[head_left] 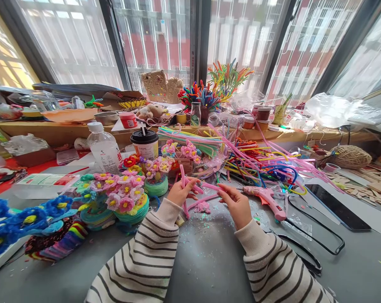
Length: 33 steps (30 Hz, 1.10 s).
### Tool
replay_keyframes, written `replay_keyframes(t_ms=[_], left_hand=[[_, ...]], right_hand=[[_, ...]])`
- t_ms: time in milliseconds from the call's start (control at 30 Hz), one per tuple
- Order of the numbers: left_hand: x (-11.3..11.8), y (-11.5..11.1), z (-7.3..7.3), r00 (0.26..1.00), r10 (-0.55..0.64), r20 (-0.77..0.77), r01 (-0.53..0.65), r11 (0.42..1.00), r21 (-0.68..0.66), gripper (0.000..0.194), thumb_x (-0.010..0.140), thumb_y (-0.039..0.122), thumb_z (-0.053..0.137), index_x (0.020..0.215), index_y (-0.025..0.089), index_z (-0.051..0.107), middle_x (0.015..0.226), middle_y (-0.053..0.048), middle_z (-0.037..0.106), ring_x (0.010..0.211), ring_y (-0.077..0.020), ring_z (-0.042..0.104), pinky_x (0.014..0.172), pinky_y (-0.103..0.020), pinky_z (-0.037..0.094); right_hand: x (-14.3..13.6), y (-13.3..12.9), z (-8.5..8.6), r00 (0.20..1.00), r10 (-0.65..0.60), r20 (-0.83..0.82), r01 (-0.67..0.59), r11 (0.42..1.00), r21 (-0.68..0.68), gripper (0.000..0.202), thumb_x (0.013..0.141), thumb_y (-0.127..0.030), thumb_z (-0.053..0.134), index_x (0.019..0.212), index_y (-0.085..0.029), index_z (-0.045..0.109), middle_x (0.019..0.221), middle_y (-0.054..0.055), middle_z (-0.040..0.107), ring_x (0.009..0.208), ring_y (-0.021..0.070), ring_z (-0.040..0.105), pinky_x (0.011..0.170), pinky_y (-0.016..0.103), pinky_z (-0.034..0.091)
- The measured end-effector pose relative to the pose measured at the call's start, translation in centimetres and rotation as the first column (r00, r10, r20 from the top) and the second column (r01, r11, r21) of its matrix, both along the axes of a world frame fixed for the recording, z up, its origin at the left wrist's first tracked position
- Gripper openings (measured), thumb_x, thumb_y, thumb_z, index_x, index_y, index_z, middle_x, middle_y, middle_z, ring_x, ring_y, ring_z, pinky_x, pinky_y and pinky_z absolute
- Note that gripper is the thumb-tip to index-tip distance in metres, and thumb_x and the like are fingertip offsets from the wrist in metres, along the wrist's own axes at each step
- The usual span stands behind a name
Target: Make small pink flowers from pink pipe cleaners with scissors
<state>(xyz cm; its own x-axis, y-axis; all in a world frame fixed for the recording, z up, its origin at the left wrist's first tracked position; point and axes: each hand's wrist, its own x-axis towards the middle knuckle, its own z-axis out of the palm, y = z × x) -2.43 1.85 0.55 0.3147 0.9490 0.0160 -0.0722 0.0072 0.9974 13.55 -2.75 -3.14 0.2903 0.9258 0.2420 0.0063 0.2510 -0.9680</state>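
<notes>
Both hands hold a pink pipe cleaner (211,186) over the middle of the grey table. My left hand (183,191) is closed on its left part, where a pink length stands upright beside the fingers. My right hand (236,204) pinches the other end between thumb and fingers. Just below and between the hands lies a small pink fuzzy flower piece (202,207), with glitter scattered around it. Right of my right hand rests a pink glue gun (268,200). Left of my left hand stand pots of pipe-cleaner flowers (126,189).
A lidded cup (145,147) and a plastic bottle (104,147) stand behind the flowers. Bundles of pipe cleaners (260,158) spread across the back. A black cable (323,246) loops at right, near a phone (337,206). Blue flowers (29,219) sit at far left.
</notes>
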Motion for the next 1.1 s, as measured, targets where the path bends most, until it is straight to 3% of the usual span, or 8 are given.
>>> replay_keyframes(t_ms=[100, 200, 300, 400, 533, 667, 967, 1100], left_hand=[[0.1, -0.1, 0.1, 1.0, 0.014, 0.013, -0.013, 0.999, -0.043, 0.041, 0.05, 0.044, 0.06, 0.072, 0.011, 0.049, 0.053, 0.001, 0.051, 0.049, -0.0083, 0.05, 0.041, -0.019, 0.041], [0.0, -0.1, 0.1, 0.997, 0.067, -0.035, -0.067, 0.998, -0.009, 0.039, 0.049, 0.044, 0.06, 0.068, 0.012, 0.047, 0.038, 0.008, 0.041, 0.031, -0.0027, 0.035, 0.029, -0.014, 0.024], [-0.1, -0.1, 0.0, 0.988, 0.105, -0.112, -0.102, 0.994, 0.027, 0.037, 0.049, 0.043, 0.061, 0.063, 0.012, 0.048, 0.031, 0.011, 0.029, 0.027, 0.0004, 0.021, 0.029, -0.014, 0.012], [-0.2, -0.1, 0.0, 0.982, 0.127, -0.138, -0.125, 0.992, 0.019, 0.039, 0.05, 0.047, 0.059, 0.059, 0.011, 0.05, 0.03, 0.011, 0.025, 0.027, 0.0001, 0.019, 0.03, -0.016, 0.011], [-0.1, -0.1, -0.1, 0.983, 0.076, -0.17, -0.072, 0.997, 0.028, 0.043, 0.052, 0.052, 0.054, 0.061, 0.01, 0.054, 0.031, 0.011, 0.022, 0.028, -0.0006, 0.018, 0.032, -0.017, 0.01], [0.0, -0.1, -0.3, 0.976, 0.105, -0.189, -0.095, 0.994, 0.062, 0.041, 0.051, 0.05, 0.056, 0.062, 0.01, 0.054, 0.033, 0.01, 0.025, 0.03, -0.0009, 0.019, 0.032, -0.017, 0.011], [-0.1, -0.5, 0.5, 0.977, 0.12, -0.178, -0.104, 0.99, 0.094, 0.031, 0.054, 0.037, 0.059, 0.071, 0.011, 0.058, 0.038, 0.007, 0.038, 0.033, -0.0024, 0.025, 0.034, -0.019, 0.016], [-0.2, -0.4, 0.4, 0.982, 0.092, -0.163, -0.076, 0.992, 0.099, 0.034, 0.057, 0.039, 0.056, 0.077, 0.011, 0.059, 0.037, 0.007, 0.034, 0.032, -0.0023, 0.024, 0.033, -0.019, 0.013]], right_hand=[[-0.1, 0.0, 0.1, 0.994, 0.016, -0.105, -0.021, 0.999, -0.049, 0.024, 0.062, -0.026, 0.058, 0.083, -0.017, 0.063, 0.075, 0.004, 0.061, 0.068, 0.0147, 0.057, 0.06, 0.027, 0.049], [-0.2, 0.0, 0.4, 0.981, 0.012, -0.196, -0.025, 0.998, -0.065, 0.02, 0.059, -0.024, 0.06, 0.077, -0.015, 0.063, 0.072, 0.003, 0.061, 0.066, 0.0139, 0.058, 0.065, 0.028, 0.048], [-0.2, 0.0, 0.6, 0.964, 0.02, -0.266, -0.04, 0.997, -0.069, 0.016, 0.056, -0.021, 0.061, 0.071, -0.015, 0.062, 0.069, 0.001, 0.061, 0.065, 0.013, 0.057, 0.064, 0.028, 0.048], [-0.4, -0.1, 0.8, 0.941, 0.046, -0.336, -0.078, 0.993, -0.083, 0.014, 0.056, -0.021, 0.062, 0.068, -0.015, 0.06, 0.065, 0.0, 0.06, 0.064, 0.0126, 0.057, 0.063, 0.027, 0.049], [-1.2, -0.5, 1.2, 0.896, 0.131, -0.424, -0.181, 0.98, -0.079, 0.014, 0.057, -0.023, 0.062, 0.067, -0.015, 0.056, 0.063, -0.001, 0.058, 0.066, 0.0134, 0.057, 0.061, 0.025, 0.047], [-2.1, -0.9, 1.4, 0.892, 0.2, -0.406, -0.249, 0.966, -0.071, 0.015, 0.058, -0.023, 0.062, 0.069, -0.016, 0.055, 0.065, -0.002, 0.056, 0.065, 0.0117, 0.055, 0.056, 0.022, 0.046], [-1.5, -0.5, 1.4, 0.859, 0.094, -0.502, -0.164, 0.982, -0.096, 0.02, 0.054, -0.022, 0.065, 0.072, -0.017, 0.056, 0.07, -0.001, 0.054, 0.065, 0.0105, 0.053, 0.056, 0.021, 0.045], [-1.2, -0.4, 1.3, 0.846, 0.073, -0.528, -0.148, 0.984, -0.101, 0.021, 0.053, -0.02, 0.065, 0.071, -0.017, 0.057, 0.071, 0.0, 0.054, 0.066, 0.0123, 0.055, 0.058, 0.024, 0.046]])
